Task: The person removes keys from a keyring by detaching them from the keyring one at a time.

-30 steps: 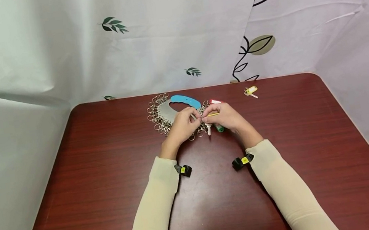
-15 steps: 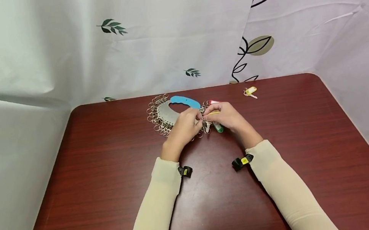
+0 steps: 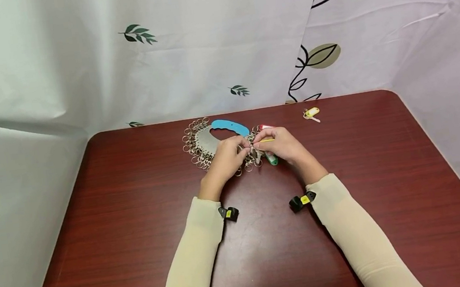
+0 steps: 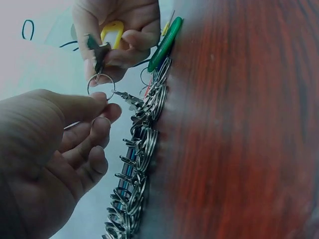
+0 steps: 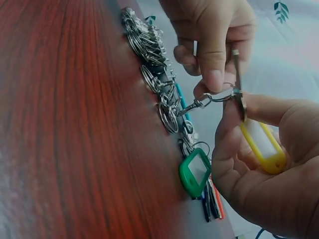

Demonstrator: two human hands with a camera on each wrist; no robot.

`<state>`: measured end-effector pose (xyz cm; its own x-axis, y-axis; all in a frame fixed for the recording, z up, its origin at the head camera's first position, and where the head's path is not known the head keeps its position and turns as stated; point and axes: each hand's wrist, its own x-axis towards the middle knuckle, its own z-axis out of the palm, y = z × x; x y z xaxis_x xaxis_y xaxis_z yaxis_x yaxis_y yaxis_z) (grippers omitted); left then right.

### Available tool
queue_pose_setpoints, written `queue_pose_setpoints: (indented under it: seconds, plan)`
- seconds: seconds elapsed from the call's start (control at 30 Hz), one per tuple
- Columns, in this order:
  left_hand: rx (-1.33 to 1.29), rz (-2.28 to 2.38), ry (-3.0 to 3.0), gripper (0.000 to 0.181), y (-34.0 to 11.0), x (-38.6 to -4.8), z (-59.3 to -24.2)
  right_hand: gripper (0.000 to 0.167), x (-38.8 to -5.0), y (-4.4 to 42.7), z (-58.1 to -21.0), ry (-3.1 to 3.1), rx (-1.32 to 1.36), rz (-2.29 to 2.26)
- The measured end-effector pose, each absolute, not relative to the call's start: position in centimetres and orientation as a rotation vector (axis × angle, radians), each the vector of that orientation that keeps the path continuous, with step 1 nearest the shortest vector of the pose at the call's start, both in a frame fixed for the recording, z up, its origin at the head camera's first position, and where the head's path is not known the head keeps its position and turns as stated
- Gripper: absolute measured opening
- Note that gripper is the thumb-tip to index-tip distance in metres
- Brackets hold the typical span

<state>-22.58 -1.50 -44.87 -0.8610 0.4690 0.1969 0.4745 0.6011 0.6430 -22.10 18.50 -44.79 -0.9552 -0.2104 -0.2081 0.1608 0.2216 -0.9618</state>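
Note:
My left hand (image 3: 228, 155) pinches a thin metal split ring (image 4: 114, 89) between thumb and forefinger. Close against it, my right hand (image 3: 280, 145) pinches a key (image 4: 98, 52), with a yellow key tag (image 5: 264, 147) lying inside its curled fingers. In the right wrist view the ring joins a small metal clasp (image 5: 198, 104) on the key holder. That holder is a grey metal plate (image 3: 205, 140) with a blue handle (image 3: 230, 126) and many clasps and rings along its edge. A green key tag (image 5: 195, 172) hangs below my right hand. My fingers partly hide the ring.
A red key tag (image 3: 266, 126) shows just behind my right hand. Another key with a yellow tag (image 3: 312, 112) lies at the table's back right. The dark red table (image 3: 136, 222) ends at a white patterned curtain (image 3: 201, 46).
Both hands stay at the holder. My left hand shifts slightly right, then back left, its fingertips still at the ring. The yellow tag in my right hand tilts a little.

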Motion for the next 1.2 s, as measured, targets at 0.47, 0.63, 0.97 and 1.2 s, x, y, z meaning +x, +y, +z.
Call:
queue_pose_setpoints:
  seconds: [0.47,0.63,0.97,1.2]
  plan:
    - [-1.039,-0.811,-2.818,0.014,-0.9,-21.9,-44.0,0.012,-21.7,17.5,-44.6,2.382,-0.088,-1.774]
    - [-0.953,-0.884,-2.754,0.007,-1.3,-22.0,-44.0,0.018,-21.7,17.3,-44.5,2.4,-0.049,-1.8]
    - [-0.865,-1.098,-2.688,0.005,-1.7,-22.4,-44.4,0.02,-21.8,17.2,-44.8,2.353,-0.045,-1.83]
    - [-0.948,-0.995,-2.719,0.009,-1.7,-22.2,-44.3,0.019,-21.8,17.0,-44.8,2.376,-0.044,-1.798]
